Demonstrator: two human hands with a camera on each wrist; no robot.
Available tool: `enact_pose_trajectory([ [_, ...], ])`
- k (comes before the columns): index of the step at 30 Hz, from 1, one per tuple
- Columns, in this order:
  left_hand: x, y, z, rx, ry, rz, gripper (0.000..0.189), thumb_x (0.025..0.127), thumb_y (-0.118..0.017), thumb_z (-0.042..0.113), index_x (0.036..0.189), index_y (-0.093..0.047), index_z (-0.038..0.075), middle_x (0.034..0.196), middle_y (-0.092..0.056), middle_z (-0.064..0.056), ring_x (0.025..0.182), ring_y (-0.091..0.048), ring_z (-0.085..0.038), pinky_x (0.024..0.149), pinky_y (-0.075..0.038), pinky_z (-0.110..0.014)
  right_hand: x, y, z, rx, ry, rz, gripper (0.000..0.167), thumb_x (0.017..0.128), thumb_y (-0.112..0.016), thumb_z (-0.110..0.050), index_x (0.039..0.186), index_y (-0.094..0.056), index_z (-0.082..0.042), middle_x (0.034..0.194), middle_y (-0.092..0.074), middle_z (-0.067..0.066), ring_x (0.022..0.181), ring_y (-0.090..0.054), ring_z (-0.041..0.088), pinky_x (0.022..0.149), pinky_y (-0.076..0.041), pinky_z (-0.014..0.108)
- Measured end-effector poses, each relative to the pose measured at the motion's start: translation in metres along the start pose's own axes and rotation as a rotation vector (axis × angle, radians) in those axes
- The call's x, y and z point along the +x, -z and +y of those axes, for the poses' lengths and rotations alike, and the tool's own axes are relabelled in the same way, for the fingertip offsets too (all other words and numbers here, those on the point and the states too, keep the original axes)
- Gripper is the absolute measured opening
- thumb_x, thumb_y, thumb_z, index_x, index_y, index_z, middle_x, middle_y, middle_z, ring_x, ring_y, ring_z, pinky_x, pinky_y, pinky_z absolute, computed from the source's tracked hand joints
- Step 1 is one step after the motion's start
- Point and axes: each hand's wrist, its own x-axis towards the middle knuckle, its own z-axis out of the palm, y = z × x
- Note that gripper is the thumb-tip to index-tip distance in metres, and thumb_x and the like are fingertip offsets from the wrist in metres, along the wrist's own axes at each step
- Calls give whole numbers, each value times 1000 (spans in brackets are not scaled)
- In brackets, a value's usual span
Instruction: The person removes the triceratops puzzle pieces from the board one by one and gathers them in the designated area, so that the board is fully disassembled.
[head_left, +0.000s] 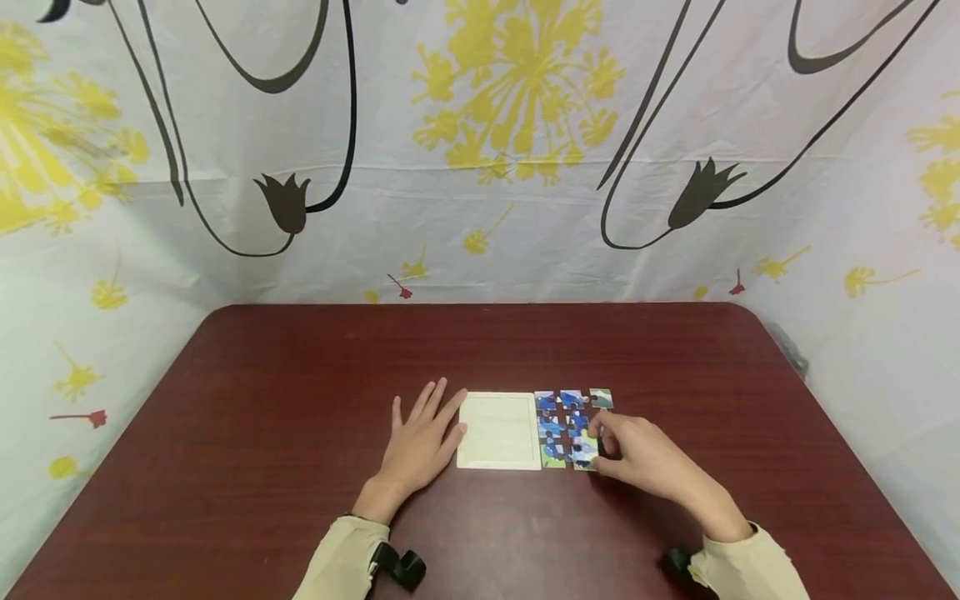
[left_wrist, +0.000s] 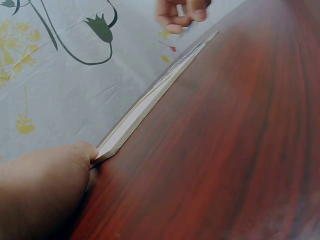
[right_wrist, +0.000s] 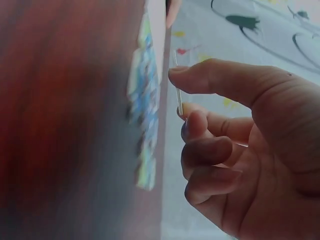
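Note:
A pale puzzle tray (head_left: pixel 498 432) with a raised border lies bare on the table. Against its left edge rests my left hand (head_left: pixel 420 442), fingers spread, the thumb and index fingertips at the border. In the left wrist view, the thumb (left_wrist: pixel 87 149) meets the tray's corner. Several blue and green jigsaw pieces (head_left: pixel 551 427) lie in loose columns along the tray's right side. Over them, my right hand (head_left: pixel 637 450) pinches one puzzle piece (head_left: pixel 586 447) between thumb and index finger. The right wrist view shows that piece (right_wrist: pixel 180 99) edge-on, raised above the others.
The dark red wooden table (head_left: pixel 300 358) has rounded far corners. Behind it hangs a white cloth (head_left: pixel 450 208) printed with flowers. Black wrist devices (head_left: pixel 401 567) sit by both sleeves. A greyish piece (head_left: pixel 601 397) lies at the far right of the puzzle group.

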Motion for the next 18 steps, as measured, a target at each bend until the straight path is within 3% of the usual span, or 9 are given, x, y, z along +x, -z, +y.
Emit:
enact_pose_trajectory([
  [18,0,-1,1,-10,3,4,50,98,-38,44,146,-34,27,152,-24,-6,139,-17,-21,102,-5,-64,-21,18,33,50,-40,-104,26,76,-75,-13,90,-54,-10,66,-46,-9,53,-40,2,52,-37,23],
])
